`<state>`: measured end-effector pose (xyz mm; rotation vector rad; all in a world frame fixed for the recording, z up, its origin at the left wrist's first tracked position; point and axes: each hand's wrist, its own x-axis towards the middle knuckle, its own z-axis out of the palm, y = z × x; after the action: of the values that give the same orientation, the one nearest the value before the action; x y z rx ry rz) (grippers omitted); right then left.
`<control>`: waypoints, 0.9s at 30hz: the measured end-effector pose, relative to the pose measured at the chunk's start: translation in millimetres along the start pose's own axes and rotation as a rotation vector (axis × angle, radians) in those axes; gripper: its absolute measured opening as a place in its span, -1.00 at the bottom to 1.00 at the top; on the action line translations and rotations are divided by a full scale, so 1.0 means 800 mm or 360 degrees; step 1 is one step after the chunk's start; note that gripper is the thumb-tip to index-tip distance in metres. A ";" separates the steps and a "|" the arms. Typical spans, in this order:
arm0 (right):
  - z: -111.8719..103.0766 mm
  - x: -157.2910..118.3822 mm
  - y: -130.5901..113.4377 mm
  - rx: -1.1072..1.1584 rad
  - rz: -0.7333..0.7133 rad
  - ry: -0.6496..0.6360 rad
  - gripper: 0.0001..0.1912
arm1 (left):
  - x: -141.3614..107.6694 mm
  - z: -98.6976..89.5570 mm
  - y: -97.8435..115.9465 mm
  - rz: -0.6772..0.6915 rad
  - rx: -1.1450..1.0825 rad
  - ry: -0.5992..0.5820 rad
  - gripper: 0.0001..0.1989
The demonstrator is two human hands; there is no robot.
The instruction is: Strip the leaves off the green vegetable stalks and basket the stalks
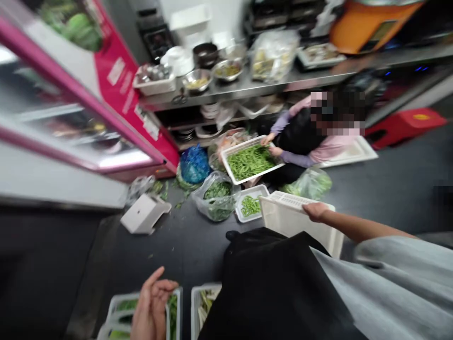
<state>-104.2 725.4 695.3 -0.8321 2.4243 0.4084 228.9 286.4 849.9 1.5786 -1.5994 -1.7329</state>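
Note:
My right hand (316,211) is closed on the rim of a white plastic basket (293,217), which is tipped on its side near my legs. My left hand (154,302) is empty, its fingers apart, above a white crate (179,307) of green vegetables at the bottom of the view. Beside that crate stands another white crate (194,309) with pale stalks, partly hidden by my black apron. Past the basket, a small white tray (262,189) holds some green beans (250,206).
A co-worker (297,132) sits ahead, both hands at a white tray (235,180) of green beans. Bags of greens (217,198) and an overturned white stool (143,215) are on the floor. A steel counter (244,87) with bowls stands behind; a pink-framed fridge (141,118) is at left.

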 end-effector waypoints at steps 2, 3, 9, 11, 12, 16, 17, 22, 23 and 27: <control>0.012 -0.012 0.005 0.0068 0.0136 -0.0088 -0.80 | 0.042 0.036 -0.032 -0.0162 0.0014 -0.0338 -0.33; 0.016 -0.017 0.006 0.0102 0.0152 -0.0093 -0.72 | 0.053 0.060 -0.046 -0.0207 0.0075 -0.0475 -0.35; 0.020 -0.061 0.034 0.0224 0.0009 0.0011 -0.40 | -0.003 0.227 -0.089 -0.0121 0.0528 -0.1242 -0.38; 0.019 -0.081 0.061 0.0251 -0.0046 0.0077 -0.41 | -0.035 0.283 -0.094 0.0093 0.0717 -0.1531 -0.41; 0.020 -0.092 0.080 0.0264 -0.0060 0.0114 -0.43 | -0.051 0.313 -0.095 0.0218 0.0795 -0.1667 -0.45; 0.036 -0.149 0.186 0.0275 -0.0190 0.0364 -0.52 | -0.128 0.456 -0.096 0.0927 0.0920 -0.1950 -0.59; 0.042 -0.165 0.219 0.0271 -0.0254 0.0452 -0.55 | -0.153 0.499 -0.097 0.1146 0.0939 -0.1974 -0.60; 0.061 -0.234 0.390 0.0241 -0.0362 0.0798 -0.69 | -0.300 0.727 -0.100 0.1784 0.1417 -0.2231 -0.16; 0.059 -0.245 0.423 0.0213 -0.0318 0.0836 -0.72 | -0.329 0.769 -0.096 0.1864 0.1526 -0.2237 -0.13; 0.030 -0.280 0.550 0.0115 -0.0139 0.0907 -0.78 | -0.427 0.907 -0.062 0.2251 0.1671 -0.2107 -0.35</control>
<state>-226.2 1177.9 852.0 -1.1375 2.8783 0.0461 -234.1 941.9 814.1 -1.1217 -3.0769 -0.8310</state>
